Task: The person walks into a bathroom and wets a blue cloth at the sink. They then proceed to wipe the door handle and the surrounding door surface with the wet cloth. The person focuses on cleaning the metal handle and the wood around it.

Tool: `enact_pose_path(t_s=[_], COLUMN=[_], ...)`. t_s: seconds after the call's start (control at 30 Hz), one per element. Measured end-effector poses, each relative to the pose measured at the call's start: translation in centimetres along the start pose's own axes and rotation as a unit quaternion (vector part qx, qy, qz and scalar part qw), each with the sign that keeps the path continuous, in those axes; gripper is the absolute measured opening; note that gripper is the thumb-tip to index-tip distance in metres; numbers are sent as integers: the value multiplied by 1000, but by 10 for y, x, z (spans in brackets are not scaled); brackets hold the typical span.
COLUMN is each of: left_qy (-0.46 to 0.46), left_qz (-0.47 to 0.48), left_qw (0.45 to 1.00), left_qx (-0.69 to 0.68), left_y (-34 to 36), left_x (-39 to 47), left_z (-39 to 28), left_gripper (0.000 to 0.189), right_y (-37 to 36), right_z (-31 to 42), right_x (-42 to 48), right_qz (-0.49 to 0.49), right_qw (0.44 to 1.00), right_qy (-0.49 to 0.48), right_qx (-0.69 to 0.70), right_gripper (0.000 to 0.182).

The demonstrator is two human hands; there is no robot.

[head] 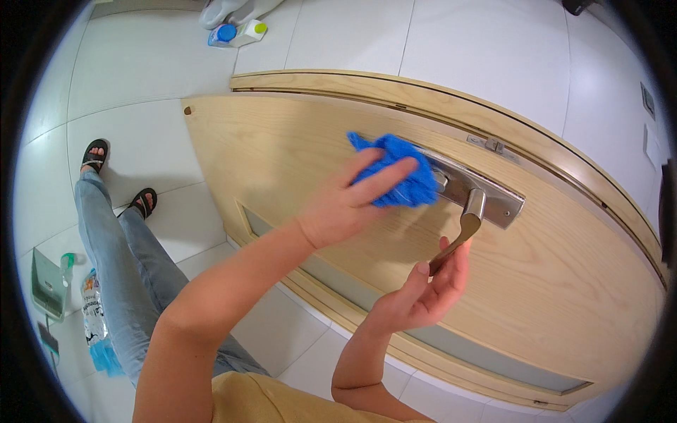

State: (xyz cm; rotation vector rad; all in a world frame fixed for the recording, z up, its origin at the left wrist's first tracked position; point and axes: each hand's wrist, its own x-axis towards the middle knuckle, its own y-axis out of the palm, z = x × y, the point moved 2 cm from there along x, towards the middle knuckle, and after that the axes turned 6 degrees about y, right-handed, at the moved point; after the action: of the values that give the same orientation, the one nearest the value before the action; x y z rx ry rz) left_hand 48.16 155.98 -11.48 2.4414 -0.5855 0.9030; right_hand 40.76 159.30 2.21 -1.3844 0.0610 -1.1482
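My left hand (344, 203) holds a crumpled blue cloth (402, 177) with fingers spread over it. The cloth lies against the upper part of a metal lock plate (500, 203) and hides that part. Next to the cloth, a small metal knob or turn piece (440, 181) shows on the plate. My right hand (431, 299) grips the free end of the metal lever handle (470, 217), thumb on one side and fingers on the other. Both plate and handle are mounted on a light wooden door (560, 248).
Around the door runs a wooden frame (338, 82) with a metal strike plate (492, 144). Plastic bottles (248, 34) stand on the floor at top left. At far left are a dustpan (47, 285), a green-topped bottle (67, 267) and a printed plastic bag (95, 312) beside my legs (119, 254).
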Motion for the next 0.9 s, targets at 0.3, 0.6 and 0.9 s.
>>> enact_pose_path(t_s=[0.3, 0.6, 0.9], left_qy=[-84, -133, -175], left_qz=[45, 38, 52], left_qw=[994, 980, 982], left_qx=[-57, -144, -39], left_y=[-23, -15, -16], left_x=[52, 55, 35], left_z=[-19, -3, -1], left_gripper=[55, 62, 58], right_y=[1, 4, 5], right_z=[2, 9, 6], right_x=[-2, 1, 3], right_qz=[-5, 10, -1], right_qw=[1000, 1000, 1000], right_qy=[-5, -2, -9], right_qx=[3, -11, -29], right_gripper=[43, 45, 45])
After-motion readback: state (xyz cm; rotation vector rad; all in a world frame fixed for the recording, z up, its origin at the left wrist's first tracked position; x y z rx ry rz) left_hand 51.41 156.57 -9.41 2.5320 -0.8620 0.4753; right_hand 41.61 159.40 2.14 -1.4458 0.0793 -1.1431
